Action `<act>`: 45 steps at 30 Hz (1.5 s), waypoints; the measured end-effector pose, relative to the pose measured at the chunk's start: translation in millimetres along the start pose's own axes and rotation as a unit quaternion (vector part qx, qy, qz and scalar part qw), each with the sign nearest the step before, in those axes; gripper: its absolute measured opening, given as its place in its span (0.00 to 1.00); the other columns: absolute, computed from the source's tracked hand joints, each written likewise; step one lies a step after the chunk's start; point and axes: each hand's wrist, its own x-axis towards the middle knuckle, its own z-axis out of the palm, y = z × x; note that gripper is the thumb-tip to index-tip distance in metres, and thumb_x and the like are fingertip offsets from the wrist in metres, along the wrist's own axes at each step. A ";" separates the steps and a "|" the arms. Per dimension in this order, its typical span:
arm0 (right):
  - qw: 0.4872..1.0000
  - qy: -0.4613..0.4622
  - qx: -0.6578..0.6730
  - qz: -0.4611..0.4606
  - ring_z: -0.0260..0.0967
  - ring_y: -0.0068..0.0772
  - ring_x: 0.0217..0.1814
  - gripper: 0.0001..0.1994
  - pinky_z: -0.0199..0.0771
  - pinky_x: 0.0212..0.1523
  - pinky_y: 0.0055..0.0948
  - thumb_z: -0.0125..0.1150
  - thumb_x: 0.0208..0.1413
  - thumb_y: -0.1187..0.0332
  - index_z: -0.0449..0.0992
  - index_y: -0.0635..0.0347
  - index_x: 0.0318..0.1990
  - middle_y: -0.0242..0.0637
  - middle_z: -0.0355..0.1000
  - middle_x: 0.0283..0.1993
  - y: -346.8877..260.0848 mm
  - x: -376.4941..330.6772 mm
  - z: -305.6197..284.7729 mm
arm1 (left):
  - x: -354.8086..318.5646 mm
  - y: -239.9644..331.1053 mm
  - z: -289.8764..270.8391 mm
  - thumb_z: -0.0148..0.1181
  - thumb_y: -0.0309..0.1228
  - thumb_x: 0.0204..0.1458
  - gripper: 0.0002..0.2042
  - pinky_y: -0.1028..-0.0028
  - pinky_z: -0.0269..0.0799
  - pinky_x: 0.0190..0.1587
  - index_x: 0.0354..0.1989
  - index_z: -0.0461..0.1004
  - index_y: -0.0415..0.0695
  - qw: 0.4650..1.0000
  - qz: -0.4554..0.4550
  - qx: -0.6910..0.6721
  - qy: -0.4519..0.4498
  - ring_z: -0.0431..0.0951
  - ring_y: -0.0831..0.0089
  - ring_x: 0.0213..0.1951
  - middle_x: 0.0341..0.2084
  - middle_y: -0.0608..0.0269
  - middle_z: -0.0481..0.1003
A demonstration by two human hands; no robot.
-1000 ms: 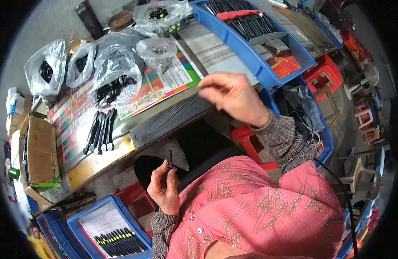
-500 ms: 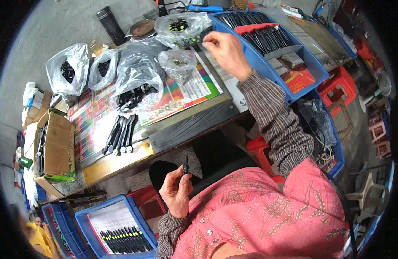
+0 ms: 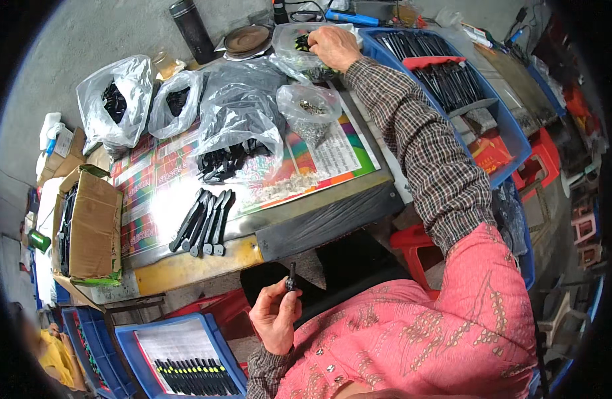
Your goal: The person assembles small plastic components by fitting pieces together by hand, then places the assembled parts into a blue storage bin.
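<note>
At twelve o'clock, your right hand (image 3: pixel 332 46) reaches into the clear plastic bag of small dark parts (image 3: pixel 305 41); whether its fingers have closed, you cannot tell. At six o'clock, your left hand (image 3: pixel 274 318) grips the slim black pen barrel (image 3: pixel 291 276) upright: likely the fetching step; next, bring one part to the barrel.

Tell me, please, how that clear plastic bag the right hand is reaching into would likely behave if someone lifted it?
The clear plastic bag looks thin and crumpled, so it would probably sag and lose its shape. The small dark parts inside would likely slide to the lowest point. The right hand is at its open mouth, so tipping it may spill them.
</note>
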 end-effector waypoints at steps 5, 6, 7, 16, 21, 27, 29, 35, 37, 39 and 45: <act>0.999 -0.017 -0.039 0.008 0.73 0.44 0.40 0.06 0.72 0.40 0.41 0.58 0.46 0.71 0.79 0.56 0.31 0.42 0.75 0.34 -0.9 15.0 16.8 | 3.8 -1.5 -3.7 0.54 0.20 0.54 0.09 0.83 0.56 0.16 0.43 0.71 0.37 1.000 -0.016 -0.011 0.009 0.64 0.82 0.16 0.29 0.55 0.75; 0.999 -0.018 -0.038 0.007 0.73 0.44 0.40 0.06 0.72 0.40 0.41 0.58 0.46 0.71 0.79 0.56 0.31 0.42 0.75 0.34 0.3 17.5 18.9 | 4.3 -1.7 -3.5 0.54 0.19 0.54 0.09 0.83 0.57 0.16 0.43 0.71 0.37 1.000 -0.020 -0.011 0.007 0.64 0.82 0.16 0.29 0.55 0.76; 0.999 -0.023 -0.039 -0.006 0.73 0.43 0.41 0.06 0.72 0.41 0.41 0.57 0.46 0.71 0.79 0.55 0.32 0.41 0.75 0.35 0.7 19.1 20.0 | 4.4 -2.1 -3.6 0.54 0.19 0.54 0.09 0.82 0.57 0.17 0.43 0.71 0.37 1.000 -0.024 -0.010 0.006 0.64 0.82 0.17 0.29 0.55 0.76; 0.997 -0.047 -0.030 -0.044 0.70 0.44 0.41 0.07 0.69 0.39 0.43 0.59 0.44 0.68 0.76 0.54 0.32 0.38 0.74 0.33 11.0 27.8 31.8 | 5.9 -4.5 -4.9 0.55 0.21 0.54 0.09 0.83 0.58 0.18 0.44 0.71 0.36 0.999 -0.042 0.004 0.002 0.66 0.82 0.18 0.29 0.58 0.76; 0.999 -0.013 0.043 -0.006 0.72 0.46 0.36 0.07 0.70 0.37 0.45 0.60 0.42 0.66 0.76 0.55 0.30 0.41 0.74 0.30 14.9 22.3 29.1 | 4.0 -2.7 -7.1 0.56 0.22 0.54 0.09 0.83 0.58 0.18 0.44 0.71 0.36 0.999 -0.034 0.009 0.007 0.66 0.82 0.18 0.28 0.58 0.76; 0.992 0.063 0.110 0.015 0.71 0.47 0.32 0.07 0.69 0.34 0.43 0.57 0.42 0.66 0.76 0.56 0.29 0.43 0.73 0.26 19.5 14.6 15.6 | -0.8 -2.5 -8.0 0.55 0.21 0.54 0.09 0.83 0.57 0.17 0.44 0.71 0.37 1.000 -0.023 -0.013 0.005 0.66 0.82 0.17 0.28 0.58 0.75; 0.985 0.107 0.136 0.012 0.72 0.45 0.28 0.08 0.70 0.31 0.40 0.57 0.43 0.66 0.75 0.58 0.30 0.42 0.73 0.24 10.3 9.6 6.7 | -4.0 -1.8 -8.6 0.55 0.21 0.54 0.09 0.83 0.57 0.17 0.44 0.71 0.37 0.999 -0.020 -0.027 0.009 0.65 0.82 0.17 0.28 0.58 0.75; 0.939 0.071 0.335 0.034 0.71 0.24 0.24 0.07 0.69 0.26 0.24 0.59 0.49 0.70 0.74 0.65 0.32 0.34 0.73 0.25 -38.0 -40.0 -58.1 | -8.4 4.0 -7.3 0.54 0.21 0.54 0.09 0.83 0.56 0.16 0.44 0.70 0.37 0.999 -0.014 -0.051 -0.010 0.65 0.81 0.16 0.28 0.57 0.75; 0.877 0.002 0.475 0.078 0.70 0.21 0.22 0.05 0.68 0.23 0.22 0.58 0.49 0.73 0.73 0.66 0.32 0.33 0.72 0.24 -67.2 -64.4 -74.7 | -9.8 4.8 -9.2 0.54 0.21 0.54 0.09 0.82 0.56 0.16 0.44 0.70 0.37 0.998 -0.015 -0.058 -0.001 0.65 0.81 0.16 0.28 0.57 0.75; 0.842 -0.054 0.529 0.089 0.70 0.18 0.23 0.05 0.67 0.23 0.20 0.56 0.51 0.75 0.71 0.67 0.35 0.32 0.71 0.27 -89.6 -94.0 -98.4 | -10.7 8.7 -7.3 0.53 0.21 0.54 0.09 0.82 0.56 0.16 0.43 0.70 0.37 0.998 -0.025 -0.063 0.004 0.65 0.81 0.17 0.27 0.57 0.75; 0.741 -0.135 0.641 0.149 0.67 0.16 0.27 0.07 0.71 0.28 0.17 0.55 0.53 0.80 0.70 0.67 0.40 0.32 0.71 0.32 -133.9 -171.3 -136.2 | -14.0 13.1 -5.9 0.53 0.21 0.54 0.08 0.83 0.55 0.16 0.43 0.70 0.37 0.997 -0.024 -0.079 0.000 0.65 0.81 0.16 0.27 0.58 0.75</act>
